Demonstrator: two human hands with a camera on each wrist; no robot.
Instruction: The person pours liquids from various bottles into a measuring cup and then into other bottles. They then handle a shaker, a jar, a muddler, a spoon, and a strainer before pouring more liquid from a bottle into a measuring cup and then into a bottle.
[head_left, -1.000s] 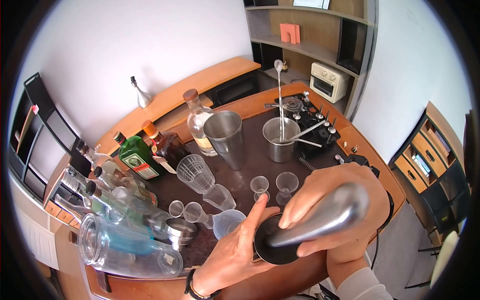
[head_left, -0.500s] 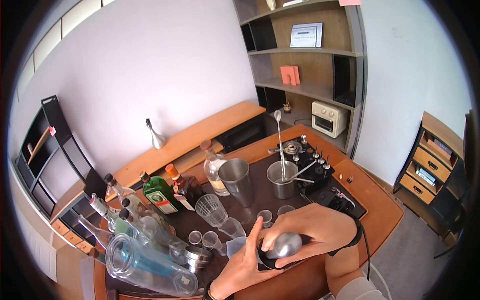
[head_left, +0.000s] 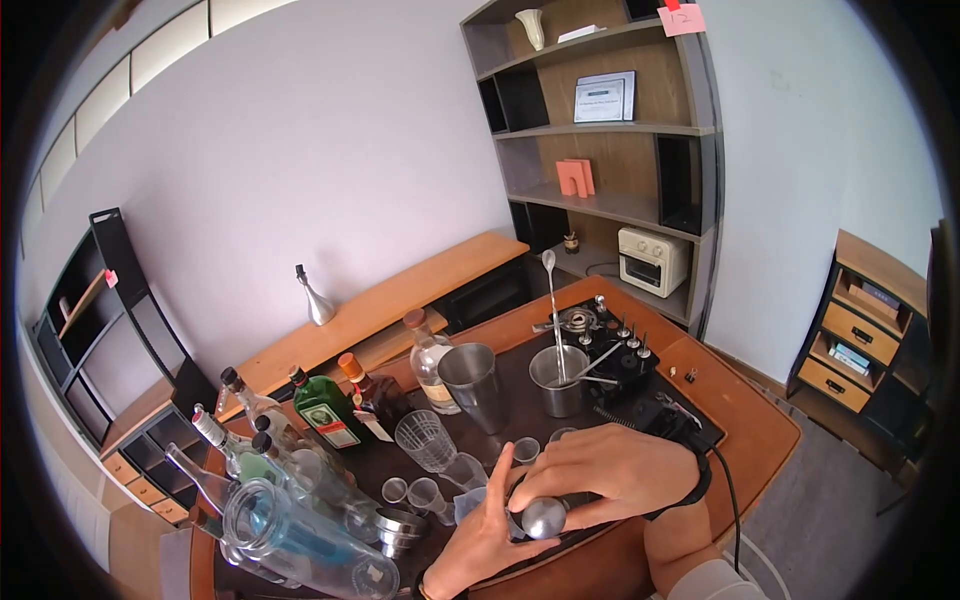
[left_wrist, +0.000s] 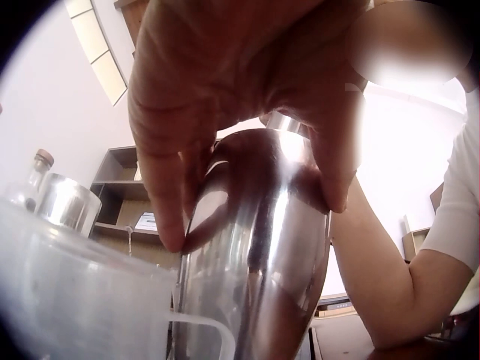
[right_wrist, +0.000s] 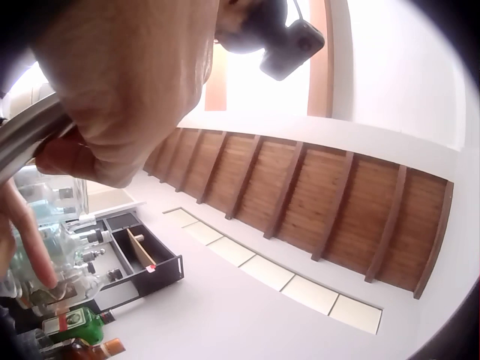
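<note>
My left hand [head_left: 480, 545] grips a shiny metal cup [left_wrist: 255, 247], thumb and fingers around its upper sides in the left wrist view. Held in my right hand [head_left: 610, 465] is a metal tool [head_left: 545, 518], its rounded end facing the head camera above the cup. The tool's lower end is hidden. In the right wrist view, the right hand [right_wrist: 127, 90] is curled over the tool's metal shaft [right_wrist: 30, 135]. A translucent plastic jug [left_wrist: 82, 300] stands beside the cup.
Bottles, including a green one [head_left: 328, 412], and a large clear jar [head_left: 310, 545] crowd the left side. Beyond the hands are a ribbed glass [head_left: 425, 440], a tall tin [head_left: 472, 385], and a metal cup holding a bar spoon [head_left: 560, 385]. Black equipment [head_left: 625, 355] stands at the right.
The head view has tilted upward, showing more wall and shelf. The metal tool has swung from a strong slant to nearly end-on, and my right hand has shifted left; both hands keep their grips.
</note>
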